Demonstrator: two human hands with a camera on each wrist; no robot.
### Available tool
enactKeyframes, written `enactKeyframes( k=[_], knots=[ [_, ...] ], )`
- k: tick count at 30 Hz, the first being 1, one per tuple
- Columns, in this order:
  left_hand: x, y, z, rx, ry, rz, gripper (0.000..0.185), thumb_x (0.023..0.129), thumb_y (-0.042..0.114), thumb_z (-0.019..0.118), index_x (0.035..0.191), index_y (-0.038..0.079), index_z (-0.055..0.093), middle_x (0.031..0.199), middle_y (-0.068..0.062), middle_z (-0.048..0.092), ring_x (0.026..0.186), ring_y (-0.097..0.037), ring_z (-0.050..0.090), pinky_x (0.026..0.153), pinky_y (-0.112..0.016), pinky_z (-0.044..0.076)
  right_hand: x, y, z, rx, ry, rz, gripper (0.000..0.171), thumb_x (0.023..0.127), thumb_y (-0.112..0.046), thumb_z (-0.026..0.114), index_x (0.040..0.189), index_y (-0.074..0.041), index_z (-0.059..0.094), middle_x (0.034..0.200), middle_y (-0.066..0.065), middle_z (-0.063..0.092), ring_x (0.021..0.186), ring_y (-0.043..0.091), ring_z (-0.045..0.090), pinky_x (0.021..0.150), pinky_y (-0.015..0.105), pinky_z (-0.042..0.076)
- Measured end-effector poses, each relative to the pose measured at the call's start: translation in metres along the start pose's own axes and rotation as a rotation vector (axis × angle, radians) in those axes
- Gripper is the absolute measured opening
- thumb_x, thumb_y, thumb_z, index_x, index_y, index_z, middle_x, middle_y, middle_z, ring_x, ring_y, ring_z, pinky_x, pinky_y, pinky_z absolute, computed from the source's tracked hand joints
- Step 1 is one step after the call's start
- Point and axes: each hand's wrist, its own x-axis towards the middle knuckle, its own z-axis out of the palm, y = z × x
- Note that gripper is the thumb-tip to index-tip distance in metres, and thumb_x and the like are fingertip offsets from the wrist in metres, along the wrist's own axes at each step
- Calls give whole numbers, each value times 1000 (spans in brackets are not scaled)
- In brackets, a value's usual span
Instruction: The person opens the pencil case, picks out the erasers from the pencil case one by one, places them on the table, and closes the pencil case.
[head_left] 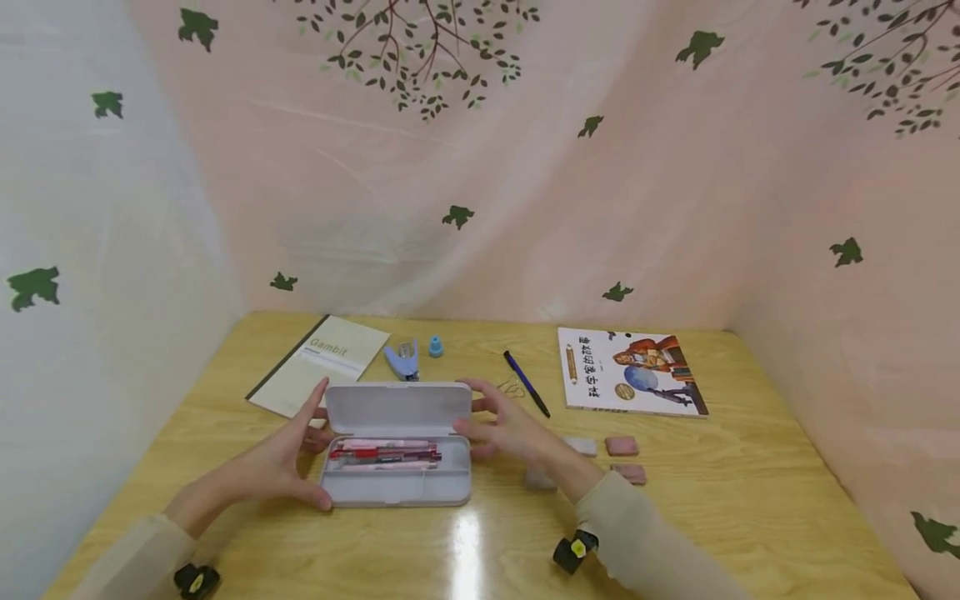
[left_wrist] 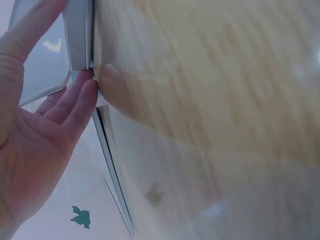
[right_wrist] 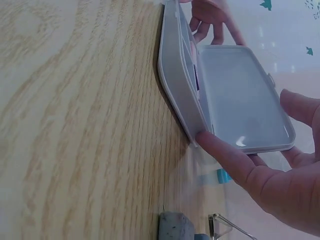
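Observation:
A pale grey pencil case lies on the wooden table with its lid raised toward the back. Several pink and red pens fill its rear compartment; the front ones hold nothing visible. My left hand spans the case's left end, thumb at the front corner and fingers round behind. In the left wrist view, those fingertips meet the case's lower edge. At the other end, my right hand grips the lid's right side. The right wrist view has one finger against the base's corner and others around the lid.
Behind the case are a notebook, a blue stapler and a small blue cap-like item. Rightward lie wire clips, a dark blue pen, an illustrated book, pink erasers and greyish blocks beside my right forearm.

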Motion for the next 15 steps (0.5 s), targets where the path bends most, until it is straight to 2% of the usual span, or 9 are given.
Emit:
enactKeyframes(
  k=[4,8,12,15],
  knots=[
    [0,-2,0,-13,22,38,143,65,29,98,160,13,-8,141,-25,37,120,-40,58,99,-40,54,-1,1,2,-5,19,7,69,98,-34,70,157,-19,36,143,21,45,118,39,60,89,49,59],
    [0,-4,2,14,38,82,129,65,31,97,153,4,6,138,-23,37,116,-39,60,96,-37,55,-2,2,2,-4,38,12,60,102,-48,58,150,-15,46,145,18,49,121,40,59,93,49,57],
    [-3,-2,1,53,19,69,117,69,34,95,150,5,16,137,-22,45,114,-36,61,93,-37,56,-4,4,2,15,21,14,56,105,-51,48,142,-9,53,143,16,54,127,40,56,98,48,54],
    [-6,3,-2,47,2,27,110,73,34,93,150,6,20,139,-22,48,113,-35,60,83,-34,58,-7,5,1,28,-16,22,54,106,-48,49,140,-7,54,142,14,55,131,39,52,102,47,51]
  ],
)
